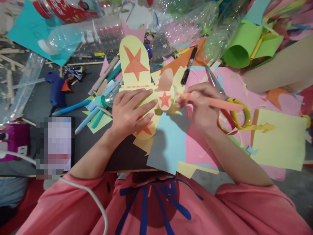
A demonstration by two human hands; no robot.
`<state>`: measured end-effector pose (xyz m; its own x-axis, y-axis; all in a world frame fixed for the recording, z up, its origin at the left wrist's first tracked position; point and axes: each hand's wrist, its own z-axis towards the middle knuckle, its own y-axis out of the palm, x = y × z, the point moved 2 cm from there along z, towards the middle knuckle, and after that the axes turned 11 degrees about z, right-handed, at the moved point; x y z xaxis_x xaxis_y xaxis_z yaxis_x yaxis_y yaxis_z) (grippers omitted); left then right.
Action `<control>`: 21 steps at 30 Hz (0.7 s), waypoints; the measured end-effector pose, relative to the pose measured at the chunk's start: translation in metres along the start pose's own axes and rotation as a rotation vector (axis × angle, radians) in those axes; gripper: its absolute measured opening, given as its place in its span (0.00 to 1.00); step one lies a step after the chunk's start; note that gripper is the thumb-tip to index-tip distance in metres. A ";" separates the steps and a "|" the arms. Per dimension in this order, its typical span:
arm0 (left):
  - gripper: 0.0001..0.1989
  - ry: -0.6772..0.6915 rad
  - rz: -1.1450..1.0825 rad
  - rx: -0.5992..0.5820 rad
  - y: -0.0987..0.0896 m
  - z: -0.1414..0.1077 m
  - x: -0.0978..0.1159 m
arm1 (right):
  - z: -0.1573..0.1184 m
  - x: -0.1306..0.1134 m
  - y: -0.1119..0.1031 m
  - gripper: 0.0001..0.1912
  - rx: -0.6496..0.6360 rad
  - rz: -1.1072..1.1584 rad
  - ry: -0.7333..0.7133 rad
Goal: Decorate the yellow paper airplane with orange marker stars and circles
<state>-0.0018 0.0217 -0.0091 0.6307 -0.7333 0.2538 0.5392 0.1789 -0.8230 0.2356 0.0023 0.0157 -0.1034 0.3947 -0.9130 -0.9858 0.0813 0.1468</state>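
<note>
My left hand (134, 109) lies with fingers spread on a yellow paper craft (123, 76) wrapped around a clear bottle with a teal cap (101, 101). Orange stars mark its upright rounded wing, its lower wing, partly under my hand, and a small front flap (165, 101). An orange marker (220, 103) is held in my closed right hand (199, 101), just right of the craft. The fingertips touch or nearly touch the craft's right end; exact contact is unclear.
Markers (91, 111), a blue glue gun (56, 89) and a phone (60, 140) are at left. Scissors (234, 112), yellow paper (278, 140) and a black marker (189, 67) lie right. Plastic bottles (97, 32) line the back. Another person's arm (278, 65) reaches in at right.
</note>
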 end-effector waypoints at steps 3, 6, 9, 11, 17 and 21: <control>0.17 -0.021 -0.007 -0.023 0.000 0.000 -0.001 | 0.005 0.001 -0.008 0.16 0.048 -0.030 -0.026; 0.17 -0.056 -0.031 -0.034 0.000 0.001 0.000 | 0.008 0.006 -0.014 0.10 -0.045 -0.211 -0.091; 0.18 -0.095 -0.106 -0.007 0.003 0.002 0.002 | 0.009 0.019 -0.016 0.18 -0.261 -0.192 -0.048; 0.21 -0.123 -0.142 0.021 0.004 0.002 0.002 | 0.009 0.029 -0.016 0.25 -0.370 -0.188 0.025; 0.18 -0.087 -0.051 0.049 0.006 0.000 0.000 | 0.009 0.038 -0.016 0.30 -0.456 -0.265 0.025; 0.16 -0.080 0.012 0.151 0.002 -0.003 0.003 | 0.009 0.036 -0.019 0.31 -0.299 -0.363 -0.157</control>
<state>-0.0008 0.0174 -0.0114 0.6769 -0.6769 0.2891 0.6053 0.2885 -0.7418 0.2521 0.0231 -0.0163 0.2517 0.5249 -0.8131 -0.9517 -0.0185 -0.3065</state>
